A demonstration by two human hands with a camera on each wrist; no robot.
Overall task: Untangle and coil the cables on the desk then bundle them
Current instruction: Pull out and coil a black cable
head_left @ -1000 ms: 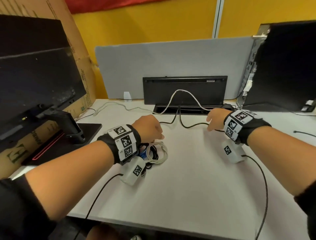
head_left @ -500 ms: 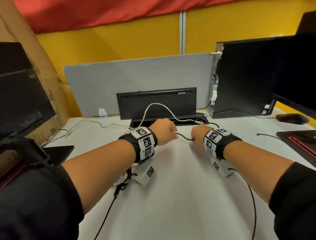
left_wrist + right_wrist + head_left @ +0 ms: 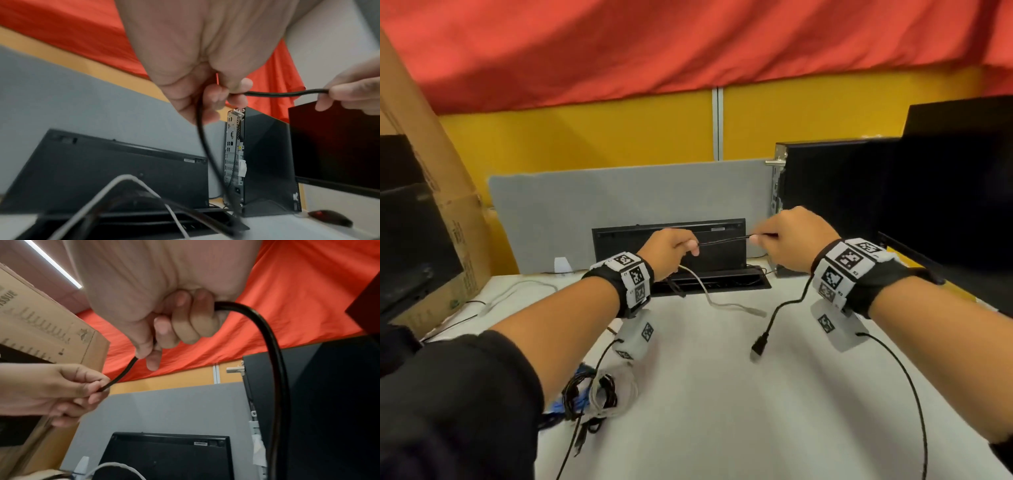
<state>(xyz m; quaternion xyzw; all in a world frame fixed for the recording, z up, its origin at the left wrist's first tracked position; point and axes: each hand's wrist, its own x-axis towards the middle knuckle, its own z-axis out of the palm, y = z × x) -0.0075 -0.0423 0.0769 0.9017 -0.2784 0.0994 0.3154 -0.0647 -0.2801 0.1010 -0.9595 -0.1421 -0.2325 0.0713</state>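
**Item: black cable, held taut between two hands above the table**

While both hands are raised over the table (image 3: 722, 411), the black cable (image 3: 724, 240) runs in a short, nearly level span between them, its long axis left to right across the view.

- Left hand (image 3: 671, 251): fingers curled, thumb and forefinger pinching the cable; from this hand the cable drops toward the open cable tray (image 3: 717, 281) at the back of the table, as the left wrist view shows.
- Right hand (image 3: 792, 236): fingers closed round the cable in a fist; the free tail leaves below this hand and hangs down to a black plug (image 3: 759, 345), which sits at or just above the tabletop.
- Key relation: the free plug end lies on the right hand's side, nearer that hand; the tethered run lies below the left. Judged from this, any coiling would gather toward the right hand's loose end, with the left feeding slack.
- White cable (image 3: 722, 303): lies loose on the table, coming out of the tray, apart from both hands.
- Coiled bundle (image 3: 599, 394): black, white and blue cables near the left forearm, near the table's front edge.
- Stage, as judged: one cable being straightened; coiling not yet begun.
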